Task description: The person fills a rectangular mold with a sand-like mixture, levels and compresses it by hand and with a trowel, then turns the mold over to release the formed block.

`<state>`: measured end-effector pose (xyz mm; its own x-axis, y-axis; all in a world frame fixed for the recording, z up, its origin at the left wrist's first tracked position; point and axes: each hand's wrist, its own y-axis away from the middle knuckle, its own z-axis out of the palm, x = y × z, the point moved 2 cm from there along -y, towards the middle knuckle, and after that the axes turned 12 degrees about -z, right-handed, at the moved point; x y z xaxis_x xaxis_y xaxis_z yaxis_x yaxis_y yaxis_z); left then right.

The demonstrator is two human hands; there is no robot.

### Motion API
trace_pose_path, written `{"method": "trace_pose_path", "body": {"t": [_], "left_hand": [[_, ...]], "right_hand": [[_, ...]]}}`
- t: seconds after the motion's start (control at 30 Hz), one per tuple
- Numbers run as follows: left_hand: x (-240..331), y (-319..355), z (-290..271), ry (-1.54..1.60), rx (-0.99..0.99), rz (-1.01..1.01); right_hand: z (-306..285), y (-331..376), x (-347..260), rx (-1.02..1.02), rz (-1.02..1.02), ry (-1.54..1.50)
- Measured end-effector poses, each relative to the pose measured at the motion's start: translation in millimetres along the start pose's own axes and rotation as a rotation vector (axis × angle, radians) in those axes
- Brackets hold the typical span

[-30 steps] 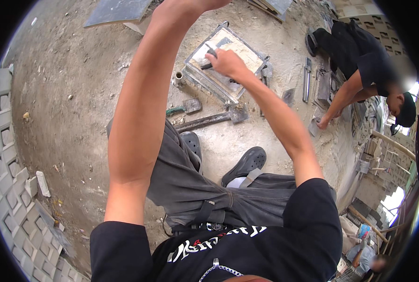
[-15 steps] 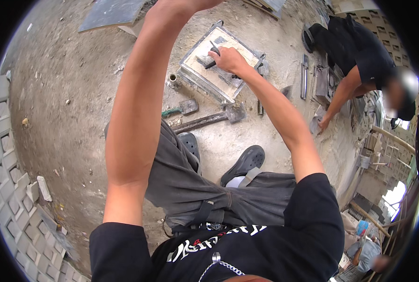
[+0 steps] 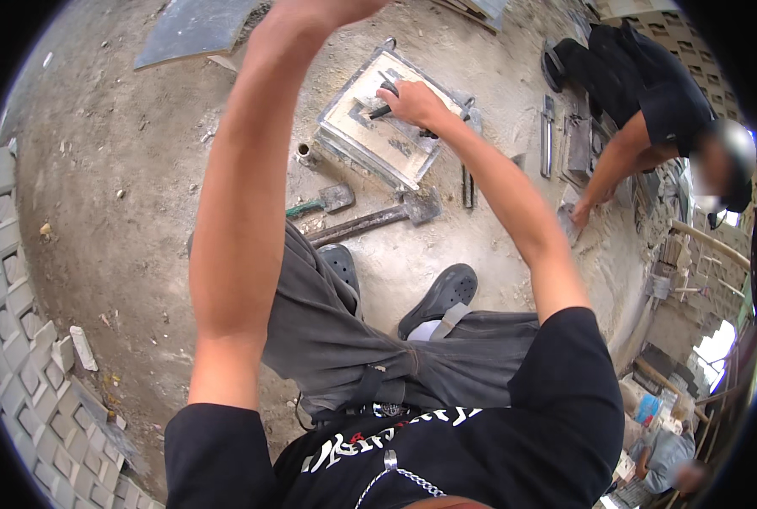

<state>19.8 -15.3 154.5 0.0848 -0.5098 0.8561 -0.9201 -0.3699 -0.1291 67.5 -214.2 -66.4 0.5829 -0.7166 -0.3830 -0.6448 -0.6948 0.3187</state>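
My right hand (image 3: 413, 103) is closed on the black handle of a trowel (image 3: 384, 110). The tool rests over a square metal mould (image 3: 354, 142) filled to the rim with pale, sandy material. Its flat part is mostly hidden by my hand and blends with the fill. At the upper edge of the picture my left hand (image 3: 332, 8) is raised high; its fingers lie outside the view, so I cannot see whether it holds anything.
A sledgehammer (image 3: 416, 209), a smaller green-handled hammer (image 3: 337, 198) and a short pipe (image 3: 305, 154) lie near the mould. A grey sheet (image 3: 196, 32) lies at the upper left. On the right a co-worker (image 3: 658, 110) bends over metal tools. Stacked blocks (image 3: 35, 373) line the left.
My right hand and the trowel have shifted slightly over the mould's surface. The whole view has moved a little. My left arm stays raised, and the co-worker's hand has moved slightly.
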Motion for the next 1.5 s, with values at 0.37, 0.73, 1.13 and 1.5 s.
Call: {"method": "trace_pose_path", "body": {"t": [0.37,0.73,1.13,1.5], "left_hand": [[-1,-10,2,-0.011,0.003,0.037],[-11,-19,2,0.040,-0.001,0.030],[-15,-23,9,-0.002,-0.030,-0.004],[-10,-18,11,-0.037,-0.045,-0.032]], "right_hand": [[-20,-15,35,0.010,-0.027,0.024],[-20,-40,27,-0.009,-0.060,0.058],[-20,-16,40,0.035,-0.037,0.065],[-31,7,3,-0.093,0.139,-0.190]]}}
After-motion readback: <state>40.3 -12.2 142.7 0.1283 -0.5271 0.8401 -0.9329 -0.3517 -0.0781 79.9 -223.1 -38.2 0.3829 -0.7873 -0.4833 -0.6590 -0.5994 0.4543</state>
